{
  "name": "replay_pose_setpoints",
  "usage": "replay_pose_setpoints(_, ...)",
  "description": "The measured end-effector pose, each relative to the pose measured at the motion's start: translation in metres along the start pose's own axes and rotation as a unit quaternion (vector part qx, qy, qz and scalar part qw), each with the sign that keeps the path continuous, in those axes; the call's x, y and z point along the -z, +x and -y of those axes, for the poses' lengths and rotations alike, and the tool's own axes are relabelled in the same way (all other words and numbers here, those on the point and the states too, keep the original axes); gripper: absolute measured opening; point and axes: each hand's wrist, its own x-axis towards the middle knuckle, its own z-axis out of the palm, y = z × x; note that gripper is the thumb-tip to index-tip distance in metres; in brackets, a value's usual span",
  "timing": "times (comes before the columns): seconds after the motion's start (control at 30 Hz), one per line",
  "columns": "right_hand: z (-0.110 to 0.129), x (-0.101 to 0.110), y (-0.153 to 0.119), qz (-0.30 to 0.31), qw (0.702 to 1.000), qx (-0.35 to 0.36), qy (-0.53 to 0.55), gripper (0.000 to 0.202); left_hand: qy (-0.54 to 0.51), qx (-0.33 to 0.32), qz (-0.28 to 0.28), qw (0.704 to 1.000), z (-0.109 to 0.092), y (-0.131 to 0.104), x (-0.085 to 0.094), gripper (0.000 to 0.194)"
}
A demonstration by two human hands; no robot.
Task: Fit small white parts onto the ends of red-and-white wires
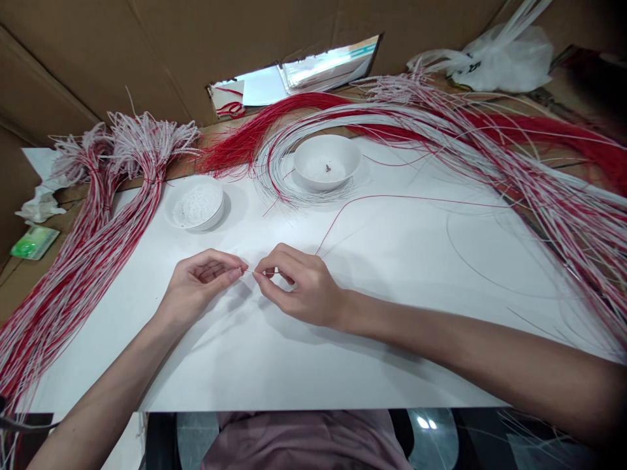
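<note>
Above the middle of the white tabletop, my left hand (200, 282) and my right hand (302, 286) face each other with a small gap between them. A thin white strand (249, 270) runs across that gap, pinched by thumb and fingertips on both sides. At my left fingertips there is a tiny pale bit, too small to name. From behind my right hand a thin red strand (372, 196) arcs up and off to the right. The nearest bowl, a white bowl (211, 220) of small white grains, stands just beyond my left hand.
A second white bowl (350, 166) with a small dark speck stands farther back on white strands. Tied red and white bundles (122, 215) line the left side; loose strands (539, 176) cover the right. Behind are a cardboard wall (161, 52), red scissors (231, 109) and a plastic bag (514, 59).
</note>
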Motion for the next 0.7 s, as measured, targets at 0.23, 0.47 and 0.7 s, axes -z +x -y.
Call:
replay_pose_setpoints(0.23, 0.0002, 0.0003, 0.0, 0.0, 1.0, 0.001, 0.002, 0.008, 0.021, -0.001, -0.006, 1.0, -0.002, 0.0, -0.0026, 0.008)
replay_pose_setpoints(0.47, -0.0006, 0.0006, -0.0006, 0.005, 1.0, 0.006, -0.003, 0.008, 0.039, 0.005, -0.008, 0.999, -0.0013, -0.0011, -0.0033, 0.007)
replay_pose_setpoints(0.7, -0.0024, -0.0001, -0.0023, 0.016, 1.0, 0.012, -0.001, 0.007, 0.061, -0.005, -0.014, 0.998, -0.0008, -0.0004, -0.0051, 0.013)
